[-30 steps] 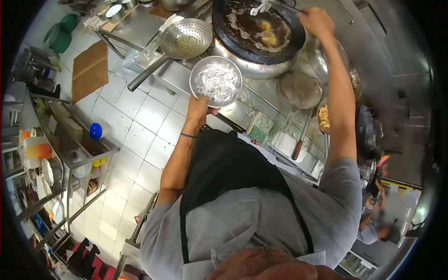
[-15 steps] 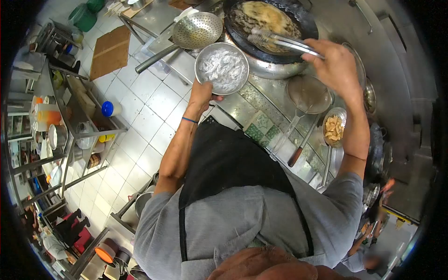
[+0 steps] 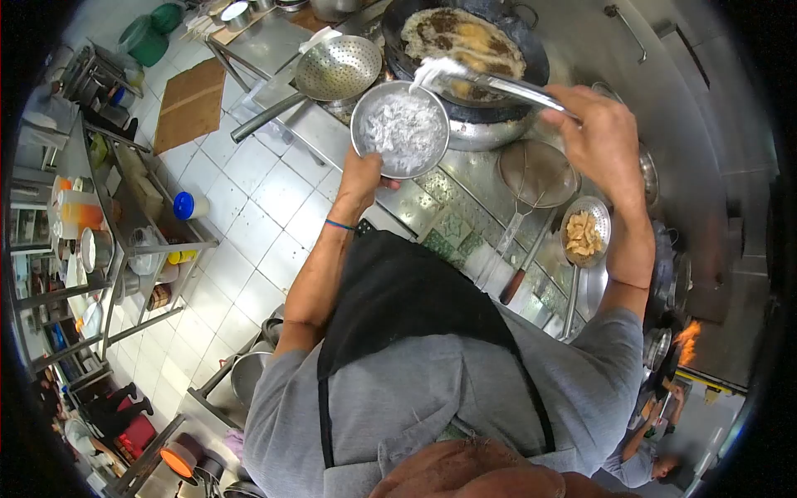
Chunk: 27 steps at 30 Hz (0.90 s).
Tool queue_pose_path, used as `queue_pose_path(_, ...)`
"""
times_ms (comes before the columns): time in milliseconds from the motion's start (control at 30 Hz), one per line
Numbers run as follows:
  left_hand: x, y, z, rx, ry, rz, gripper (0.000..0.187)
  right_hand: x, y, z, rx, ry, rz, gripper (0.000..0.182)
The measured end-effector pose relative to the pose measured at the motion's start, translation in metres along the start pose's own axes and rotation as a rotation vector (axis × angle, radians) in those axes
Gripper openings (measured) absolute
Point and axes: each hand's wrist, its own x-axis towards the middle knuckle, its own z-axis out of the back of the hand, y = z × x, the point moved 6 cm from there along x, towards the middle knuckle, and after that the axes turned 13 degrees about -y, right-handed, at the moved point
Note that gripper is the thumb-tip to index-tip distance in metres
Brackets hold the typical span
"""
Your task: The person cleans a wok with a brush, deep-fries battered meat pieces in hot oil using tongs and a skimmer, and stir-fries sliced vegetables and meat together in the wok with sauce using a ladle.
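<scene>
My left hand (image 3: 364, 176) grips the rim of a metal bowl (image 3: 440, 137) that holds white, flour-coated pieces (image 3: 400, 129). Metal tongs (image 3: 516, 87) are in my closed right hand (image 3: 594, 137). Between the tips of the tongs is a white floury piece (image 3: 437, 73), above the bowl's far edge and close to the wok. Bubbling oil with browned bits fills the dark wok (image 3: 531, 76), which sits just beyond the bowl. A perforated strainer ladle (image 3: 339, 68) rests to the left of the wok.
To the right lie a mesh skimmer (image 3: 538, 174) and a perforated ladle (image 3: 591, 217) with golden fried pieces. Flames (image 3: 687, 342) rise at far right, near another person (image 3: 639, 456). Shelving (image 3: 124, 241) stands left, and cardboard (image 3: 189, 104) lies on the tiled floor.
The tongs have moved from over the wok's oil toward the bowl and now carry a white floury piece. Foam in the wok has spread out. Flames at far right have grown.
</scene>
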Motion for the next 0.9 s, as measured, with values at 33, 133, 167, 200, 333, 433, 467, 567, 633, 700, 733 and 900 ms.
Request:
queue_pose_path(33, 0.003, 0.005, 0.001, -0.002, -0.002, 0.021, 0.054, 0.003, -0.009, 0.005, -0.025, -0.016, -0.048, 0.023)
queue_pose_path(133, 0.007, 0.023, 0.004, -0.039, -0.021, 0.068, 0.056, 0.015, -0.048, -0.007, -0.198, -0.093, -0.133, 0.028)
queue_pose_path(167, 0.007, 0.028, 0.005, -0.041, -0.019, 0.07, 0.055, 0.021, -0.061, -0.015, -0.267, -0.097, -0.176, 0.029)
queue_pose_path(200, 0.008, 0.031, 0.007, -0.042, -0.015, 0.072, 0.055, 0.028, -0.077, -0.029, -0.294, -0.037, -0.251, 0.03)
queue_pose_path(333, 0.008, 0.037, 0.018, -0.045, -0.028, 0.122, 0.049, 0.04, -0.155, -0.118, -0.375, 0.128, -0.368, 0.035)
queue_pose_path(433, 0.012, 0.036, 0.031, -0.125, -0.045, 0.186, 0.045, 0.034, -0.181, -0.155, -0.387, 0.269, -0.483, 0.037)
queue_pose_path(467, 0.012, 0.034, 0.032, -0.129, -0.061, 0.149, 0.044, 0.029, -0.182, -0.157, -0.412, 0.278, -0.509, 0.037)
queue_pose_path(567, 0.01, 0.027, 0.043, -0.124, -0.144, 0.102, 0.043, 0.025, -0.16, -0.131, -0.417, 0.134, -0.456, 0.039)
queue_pose_path(633, 0.01, 0.025, 0.05, -0.102, -0.138, 0.089, 0.043, 0.023, -0.126, -0.092, -0.279, 0.039, -0.395, 0.039)
queue_pose_path(700, 0.011, 0.02, 0.05, -0.112, -0.129, 0.079, 0.043, 0.02, -0.088, -0.063, -0.094, 0.118, -0.353, 0.037)
queue_pose_path(733, 0.01, 0.013, 0.046, -0.118, -0.119, 0.077, 0.043, 0.017, -0.068, -0.057, -0.044, 0.122, -0.242, 0.036)
queue_pose_path(900, -0.003, -0.024, 0.013, -0.139, -0.053, 0.024, 0.043, -0.009, 0.02, -0.055, 0.054, 0.134, 0.132, 0.034)
